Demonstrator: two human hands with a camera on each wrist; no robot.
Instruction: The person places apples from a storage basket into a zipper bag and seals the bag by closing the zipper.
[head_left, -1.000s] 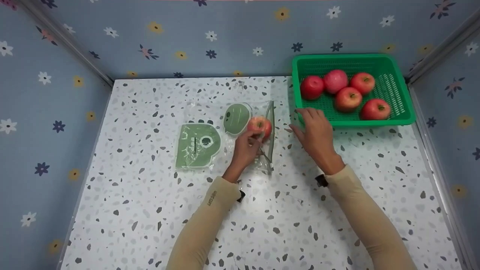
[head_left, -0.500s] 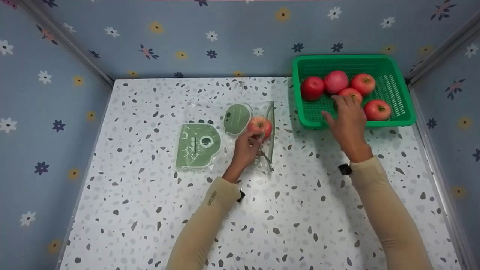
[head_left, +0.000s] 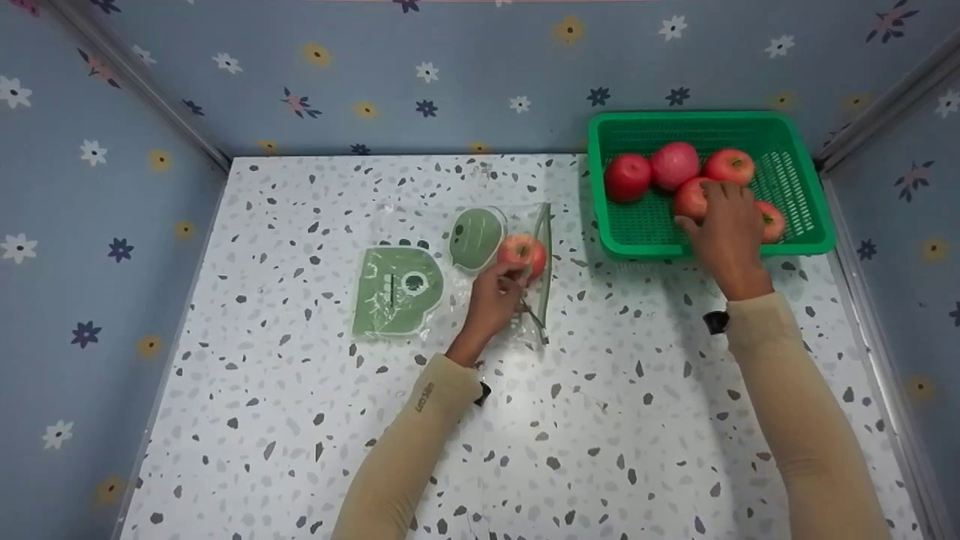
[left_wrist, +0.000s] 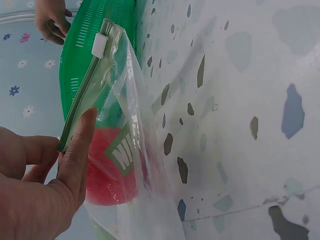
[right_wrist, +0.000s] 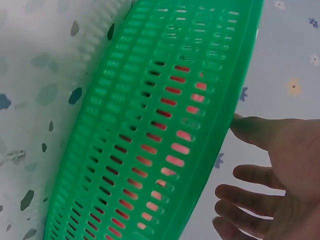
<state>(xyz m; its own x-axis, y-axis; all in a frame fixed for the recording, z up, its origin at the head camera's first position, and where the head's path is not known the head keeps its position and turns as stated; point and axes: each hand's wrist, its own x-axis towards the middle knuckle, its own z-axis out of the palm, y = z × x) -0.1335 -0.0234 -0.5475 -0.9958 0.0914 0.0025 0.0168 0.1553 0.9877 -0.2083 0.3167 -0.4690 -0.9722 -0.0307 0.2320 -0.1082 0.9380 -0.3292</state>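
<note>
A clear slider zip bag with green prints lies on the table, an apple inside near its mouth. My left hand pinches the bag's green zip edge between thumb and fingers; in the left wrist view the white slider sits farther along that edge. Over the green basket, my right hand reaches above a red apple and partly covers it and its neighbour. The right wrist view shows the right hand's fingers spread, none seen gripping; contact with the apple cannot be told.
Several apples, among them a red apple, lie in the basket at the back right of the speckled table. Flowered walls enclose the table at the back and sides.
My right hand has moved right from the basket's front left corner to above the apples inside it. The left hand and the bag have stayed in place.
</note>
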